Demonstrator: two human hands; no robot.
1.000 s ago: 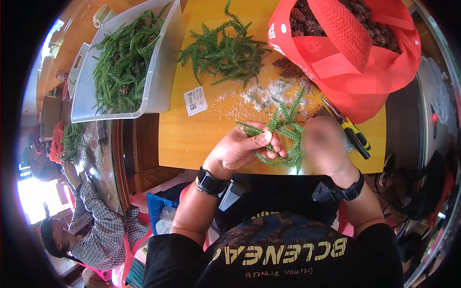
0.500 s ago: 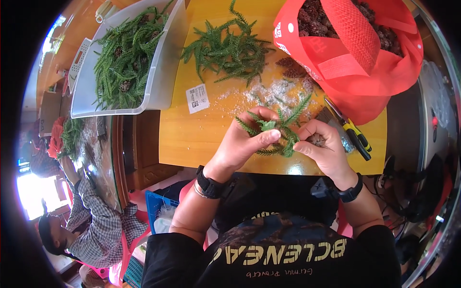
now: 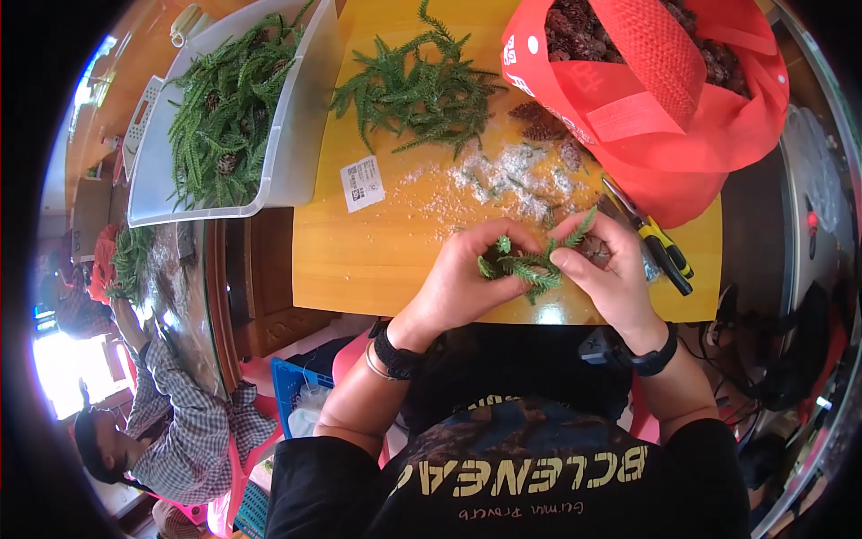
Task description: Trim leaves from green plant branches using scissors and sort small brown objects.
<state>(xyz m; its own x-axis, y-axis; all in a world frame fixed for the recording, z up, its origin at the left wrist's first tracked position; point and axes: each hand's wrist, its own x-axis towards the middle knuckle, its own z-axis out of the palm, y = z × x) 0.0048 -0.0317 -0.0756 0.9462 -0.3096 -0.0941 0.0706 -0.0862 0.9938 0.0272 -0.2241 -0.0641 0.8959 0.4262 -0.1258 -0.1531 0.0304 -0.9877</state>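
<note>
Over the near edge of the yellow table, both my hands hold one green artificial pine sprig (image 3: 530, 268). My left hand (image 3: 467, 274) closes around its left part, thumb and fingers pinching the stem. With thumb and forefinger, my right hand (image 3: 606, 269) grips a branch on the right side. A brown pine cone (image 3: 594, 251) shows partly inside the right palm; whether it is fixed to the sprig I cannot tell. Beyond my hands, white flakes (image 3: 512, 175) are scattered on the tabletop. Several loose pine cones (image 3: 543, 128) lie next to the red bag.
A red bag (image 3: 664, 144) full of pine cones stands at the far right, with yellow-black scissors (image 3: 660, 247) beside it. Green sprigs (image 3: 417, 90) are heaped at the back. A clear plastic bin (image 3: 292, 153) of sprigs sits left, near a white label (image 3: 363, 184). Another person (image 3: 180, 431) works at left.
My hands have drawn closer together around the sprig, and its upright branch is now bent down between my fingers. My right fingers have moved up onto it. The view has shifted slightly.
</note>
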